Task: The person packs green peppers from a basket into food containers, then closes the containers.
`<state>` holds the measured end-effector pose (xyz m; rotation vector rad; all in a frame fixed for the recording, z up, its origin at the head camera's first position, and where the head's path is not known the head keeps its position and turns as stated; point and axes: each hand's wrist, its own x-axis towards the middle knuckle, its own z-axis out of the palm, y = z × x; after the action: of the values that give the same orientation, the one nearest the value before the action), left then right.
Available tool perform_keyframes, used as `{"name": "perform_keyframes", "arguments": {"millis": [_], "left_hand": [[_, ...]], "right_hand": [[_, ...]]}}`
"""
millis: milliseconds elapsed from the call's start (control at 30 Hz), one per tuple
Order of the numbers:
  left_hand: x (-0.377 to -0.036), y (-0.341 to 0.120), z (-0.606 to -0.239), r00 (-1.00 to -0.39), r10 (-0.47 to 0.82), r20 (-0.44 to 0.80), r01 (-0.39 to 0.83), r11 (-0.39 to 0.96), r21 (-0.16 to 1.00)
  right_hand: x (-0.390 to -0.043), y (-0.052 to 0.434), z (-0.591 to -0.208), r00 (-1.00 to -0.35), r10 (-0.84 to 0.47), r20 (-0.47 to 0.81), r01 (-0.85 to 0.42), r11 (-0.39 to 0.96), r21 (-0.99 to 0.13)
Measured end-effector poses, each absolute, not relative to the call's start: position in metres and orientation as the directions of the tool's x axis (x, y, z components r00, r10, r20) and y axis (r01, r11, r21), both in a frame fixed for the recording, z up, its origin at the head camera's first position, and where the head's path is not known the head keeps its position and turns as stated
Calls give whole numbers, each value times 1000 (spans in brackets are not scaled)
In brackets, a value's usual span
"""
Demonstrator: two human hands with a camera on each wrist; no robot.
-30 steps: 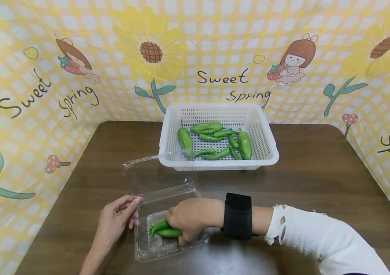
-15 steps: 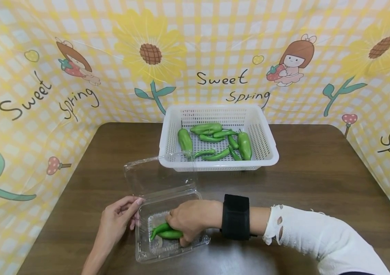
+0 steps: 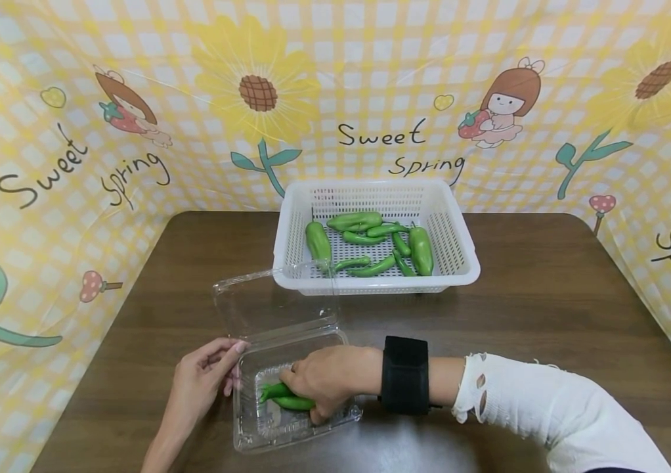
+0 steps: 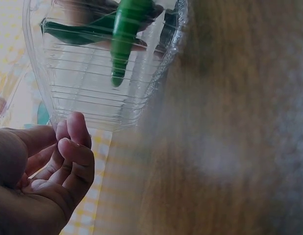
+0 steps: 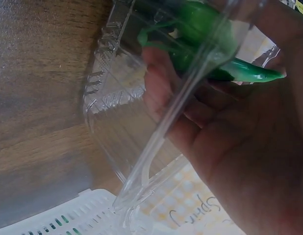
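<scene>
An open clear plastic clamshell box [image 3: 255,430] lies at the front of the table, its lid [image 3: 279,305] tipped back. My left hand [image 3: 198,378] pinches the box's left rim near the hinge between thumb and fingers. Inside the box, my right hand [image 3: 328,376] curls round two green chili peppers [image 3: 294,403], partly covering them. Through the clear wall, the left wrist view shows one pepper [image 4: 122,46] pointing toward the left hand. In the right wrist view the fingers [image 5: 159,81] touch the peppers [image 5: 252,72] behind the box's rim.
Behind the box stands a white perforated basket [image 3: 377,284] with several green peppers in it, some thick [image 3: 421,251], some thin [image 3: 373,267]. The raised lid overlaps the basket's front left corner in the head view. A yellow checked cloth [image 3: 371,79] surrounds the brown table [image 3: 519,295].
The upper chili pepper in the box has shifted slightly under my right hand's fingers. My left hand keeps its hold on the rim, and the box stays nearly where it was.
</scene>
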<state>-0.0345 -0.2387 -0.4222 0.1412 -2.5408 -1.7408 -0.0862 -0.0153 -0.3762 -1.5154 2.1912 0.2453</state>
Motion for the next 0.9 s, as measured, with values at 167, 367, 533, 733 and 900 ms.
{"name": "perform_keyframes", "arguments": {"millis": [167,367,533,733,900], "left_hand": [[-35,-240,-422,-995,-103,1,-37,370,928],[-35,-240,-423,-995,-99,1,-36,374,927],[-36,-240,-423,-995,-95,3,-34,377,926],[-36,-240,-422,-995,-99,-1,-39,381,924],[-36,-241,-422,-995,-98,5,-33,380,924]], "right_hand": [[-84,-16,-376,-301,-822,-483,-911,398,-109],[-83,-17,-375,-299,-821,-487,-919,385,-84],[-83,-18,-375,-296,-822,-486,-924,375,-73],[-82,-17,-375,-295,-826,-479,-923,377,-81],[-82,-17,-376,-287,-836,-467,-929,361,-75]]}}
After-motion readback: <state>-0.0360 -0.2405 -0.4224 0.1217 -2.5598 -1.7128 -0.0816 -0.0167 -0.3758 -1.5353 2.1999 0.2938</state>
